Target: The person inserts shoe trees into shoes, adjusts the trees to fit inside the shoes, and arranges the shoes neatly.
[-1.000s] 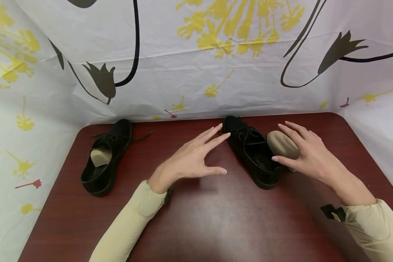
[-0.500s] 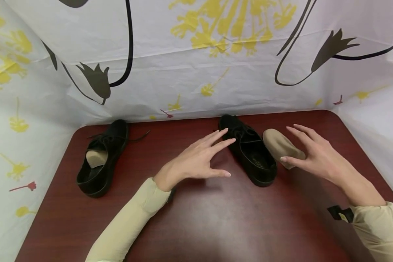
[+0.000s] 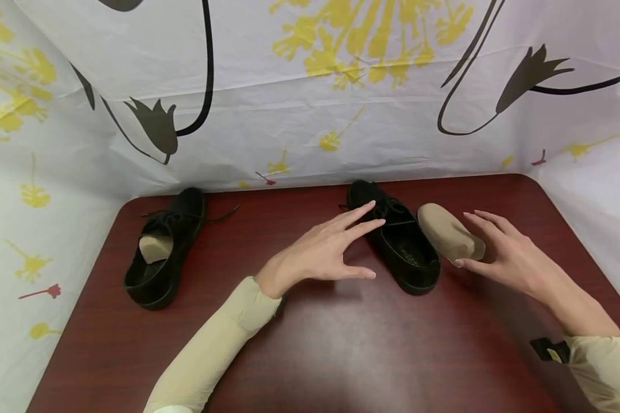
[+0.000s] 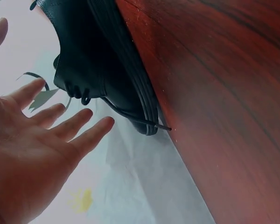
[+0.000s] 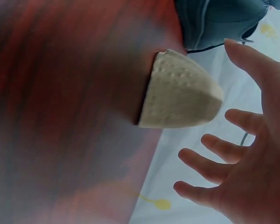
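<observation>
A black lace-up shoe [image 3: 398,241] stands on the dark red table [image 3: 310,344] right of centre, toe pointing away. Beside it on the right lies a beige foam shoe insert [image 3: 449,234], also seen in the right wrist view [image 5: 179,91]. My left hand [image 3: 336,244] hovers open just left of this shoe [image 4: 102,70], fingers spread toward its laces. My right hand [image 3: 496,252] is open just right of the insert, fingers spread, not touching it. A second black shoe [image 3: 162,252] with a beige insert [image 3: 155,248] inside stands at the far left.
White sheets printed with yellow flowers and black tulips [image 3: 310,86] wall in the table at the back and both sides. Bare table top lies between the shoes and toward the near edge.
My right hand has drawn back to the right, off the beige insert, which now lies uncovered. My left hand has shifted slightly right toward the shoe's laces.
</observation>
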{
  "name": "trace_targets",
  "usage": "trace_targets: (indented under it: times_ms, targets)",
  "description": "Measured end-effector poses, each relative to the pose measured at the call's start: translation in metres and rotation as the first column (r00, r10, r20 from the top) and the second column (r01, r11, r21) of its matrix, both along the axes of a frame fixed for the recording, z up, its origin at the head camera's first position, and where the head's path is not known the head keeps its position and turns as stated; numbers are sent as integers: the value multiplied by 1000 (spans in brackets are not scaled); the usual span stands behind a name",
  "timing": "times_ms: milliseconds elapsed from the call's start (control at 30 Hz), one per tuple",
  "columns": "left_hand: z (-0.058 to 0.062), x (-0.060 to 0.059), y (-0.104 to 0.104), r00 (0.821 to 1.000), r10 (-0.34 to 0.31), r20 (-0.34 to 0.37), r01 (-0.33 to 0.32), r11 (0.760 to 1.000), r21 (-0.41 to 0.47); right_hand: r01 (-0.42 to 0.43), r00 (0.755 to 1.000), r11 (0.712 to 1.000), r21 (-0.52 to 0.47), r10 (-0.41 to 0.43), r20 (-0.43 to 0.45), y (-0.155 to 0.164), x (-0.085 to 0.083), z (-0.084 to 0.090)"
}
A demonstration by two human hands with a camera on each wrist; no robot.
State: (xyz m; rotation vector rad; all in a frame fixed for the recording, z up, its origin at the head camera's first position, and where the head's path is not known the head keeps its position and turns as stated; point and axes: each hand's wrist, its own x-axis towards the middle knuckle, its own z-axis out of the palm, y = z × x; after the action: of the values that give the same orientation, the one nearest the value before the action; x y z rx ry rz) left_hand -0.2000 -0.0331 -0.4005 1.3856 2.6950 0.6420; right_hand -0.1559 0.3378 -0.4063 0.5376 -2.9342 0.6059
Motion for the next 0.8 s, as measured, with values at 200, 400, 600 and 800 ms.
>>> trace_targets:
  times_ms: [200,400,600,800]
  targets:
    - [-3,-2,6,999,-14,32,14,1000,-16,-6,1000,1000,-10,6,15,6,1,-12]
    - [-4,-4,9,999,-14,31,15,1000,-20,-14,1000,1000,-2,14,-20,8,0,-21]
    - [-6,-4,12,1000,-21,5,21,1000,-21,-18,998,1000,8,19,-52,8,0,-28]
    - [-8,-5,13,999,-31,-19,30,999,-23,-12,996,1000,0,12,-87,8,0,-32]
